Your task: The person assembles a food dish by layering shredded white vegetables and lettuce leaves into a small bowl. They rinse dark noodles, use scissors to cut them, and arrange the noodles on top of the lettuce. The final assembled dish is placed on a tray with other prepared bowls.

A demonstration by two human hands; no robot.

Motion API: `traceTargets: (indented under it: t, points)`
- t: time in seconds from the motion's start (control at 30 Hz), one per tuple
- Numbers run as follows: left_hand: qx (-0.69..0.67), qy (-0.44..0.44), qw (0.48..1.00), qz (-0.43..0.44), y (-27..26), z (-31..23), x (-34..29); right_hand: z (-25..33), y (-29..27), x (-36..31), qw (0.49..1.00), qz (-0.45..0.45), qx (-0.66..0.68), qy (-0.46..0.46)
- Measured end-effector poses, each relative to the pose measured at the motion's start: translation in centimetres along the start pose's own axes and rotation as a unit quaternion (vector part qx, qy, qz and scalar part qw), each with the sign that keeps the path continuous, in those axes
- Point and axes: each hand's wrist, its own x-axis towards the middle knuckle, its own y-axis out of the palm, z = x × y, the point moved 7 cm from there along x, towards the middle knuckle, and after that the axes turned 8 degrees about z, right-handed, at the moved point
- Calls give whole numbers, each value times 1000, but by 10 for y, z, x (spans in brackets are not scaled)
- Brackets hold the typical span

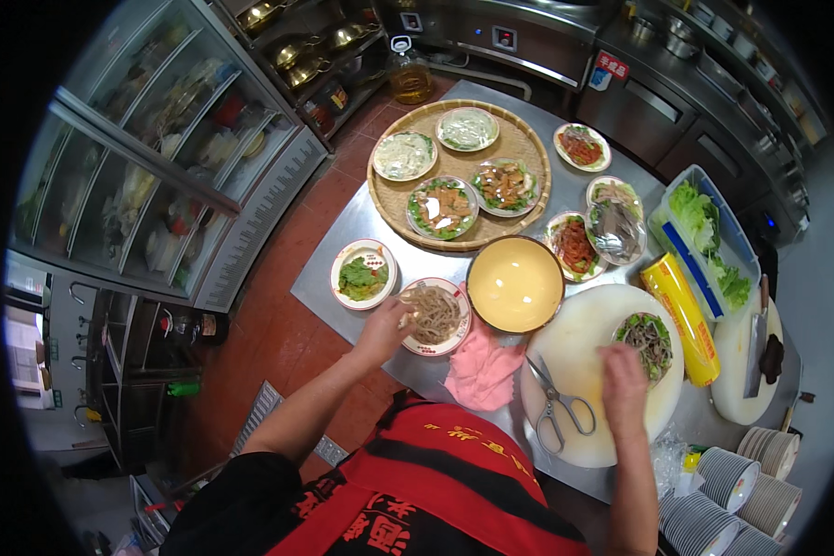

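Across the middle of the frame, a metal tabletop [547, 125] carries many dishes. Near the centre, the left hand [380, 332] reaches one plate of brownish shreds [435, 320] at its left side; its fingers are bent and partly closed over the rim and the shreds. I cannot tell whether any food is pinched between them. To the right, the right hand [625, 378] is blurred, its fingers curled, just below one dish of shreds and greens [649, 345]; I cannot tell whether it is closed on anything or touches that dish.

That dish sits on the nearer of two round white boards [574, 320], along with one pair of scissors [556, 408]. The other board [732, 394], at the right, bears one cleaver [755, 357].

Upper centre, one woven tray [519, 148] holds four plates: two of pale food [405, 156] and two of orange pieces with greens [442, 207]. To its right stand two plates of red strips [581, 146], with greyish slices [618, 230] on overlapping crockery that is hard to count. Left of centre is one bowl of chopped greens [363, 276]. One yellow-lined bowl [515, 283] stands mid-frame, with one pink cloth [484, 369] below it. At the right are one long yellow box [679, 318] and one plastic tub [660, 222] of lettuce [695, 218]. At least four stacks of plates [727, 477] fill the lower right.
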Motion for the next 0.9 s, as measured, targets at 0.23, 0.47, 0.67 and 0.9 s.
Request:
traceTargets:
  t: [0.23,0.47,0.67,0.9]
  points:
    - [88,-9,995,44,30,-11,12,75,131,44,976,157,144,-42]
    - [-143,-52,985,87,4,9,17,82,171,57,968,198,151,11]
    - [-404,-125,894,149,-26,15,16,96,236,82,981,181,68,-5]
    - [-464,-173,850,177,-20,44,12,87,290,92,962,255,76,67]
